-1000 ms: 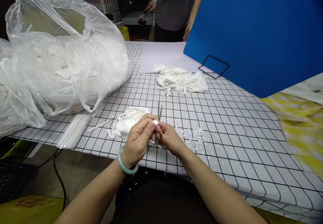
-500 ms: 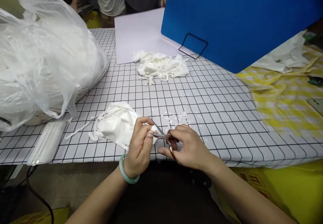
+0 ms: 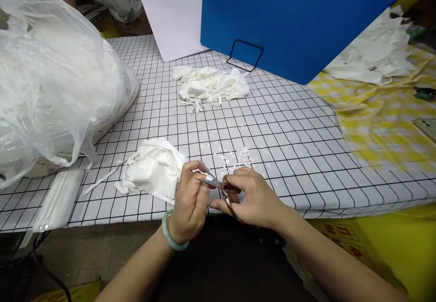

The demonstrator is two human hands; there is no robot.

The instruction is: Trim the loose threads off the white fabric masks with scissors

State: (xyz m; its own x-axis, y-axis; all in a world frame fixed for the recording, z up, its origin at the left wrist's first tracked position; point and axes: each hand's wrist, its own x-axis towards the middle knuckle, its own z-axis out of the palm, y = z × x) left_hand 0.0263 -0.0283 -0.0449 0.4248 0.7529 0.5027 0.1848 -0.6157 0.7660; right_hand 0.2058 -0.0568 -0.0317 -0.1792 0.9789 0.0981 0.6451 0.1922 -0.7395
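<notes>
My left hand [image 3: 190, 197], with a green bangle at its wrist, has its fingers closed in a pinch on a white cloth piece [image 3: 155, 168] with narrow straps. The cloth lies on the table to the left of the fingers, and its pinched part is mostly hidden by them. In my right hand [image 3: 252, 197] is a pair of scissors [image 3: 215, 183], its handles around the fingers and its blades parted. The blades point left, right at my left fingertips. Small white snippets [image 3: 240, 156] are scattered just beyond the scissors.
A heap of white cloth pieces [image 3: 213, 86] lies farther back. A big plastic bag [image 3: 68, 66] stands left, above a white power strip [image 3: 59, 200]. Behind are a blue board [image 3: 289, 20] with a black wire stand [image 3: 245, 56] and a white board [image 3: 175, 16]. Yellow checked cloth [image 3: 384, 116] covers the right side.
The white board at the back has swung to a steeper tilt, and the person behind it shows less. The view has shifted slightly. My hands keep nearly the same pose, scissor blades still parted.
</notes>
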